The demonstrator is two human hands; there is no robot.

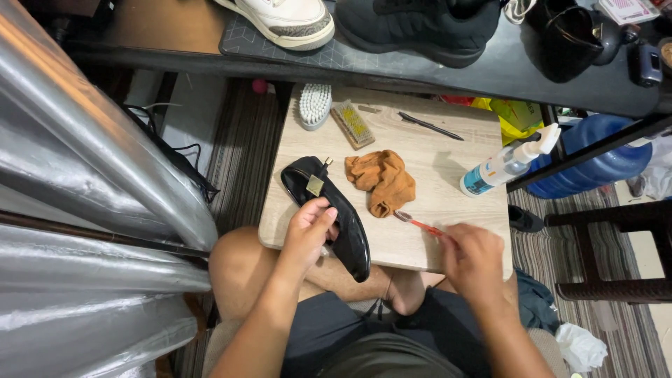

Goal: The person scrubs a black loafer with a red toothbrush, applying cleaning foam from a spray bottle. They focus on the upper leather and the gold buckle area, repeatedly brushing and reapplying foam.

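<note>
My left hand (pixel 308 231) grips a glossy black flat shoe (pixel 343 217) with a gold square buckle, holding it at the front left edge of a small light wooden table (pixel 434 175). My right hand (pixel 472 259) holds an orange-handled toothbrush (pixel 416 222), its bristle head pointing left toward the shoe and hovering just below a crumpled orange cloth (pixel 381 180) that lies in the middle of the table.
A white scrub brush (pixel 315 105), a yellow-bristled brush (pixel 352 124) and a thin black tool (pixel 428 126) lie at the table's back. A spray bottle (pixel 507 162) stands at its right edge. Above, a dark shelf (pixel 490 70) carries a white sneaker (pixel 283 21) and a black sneaker (pixel 420 24).
</note>
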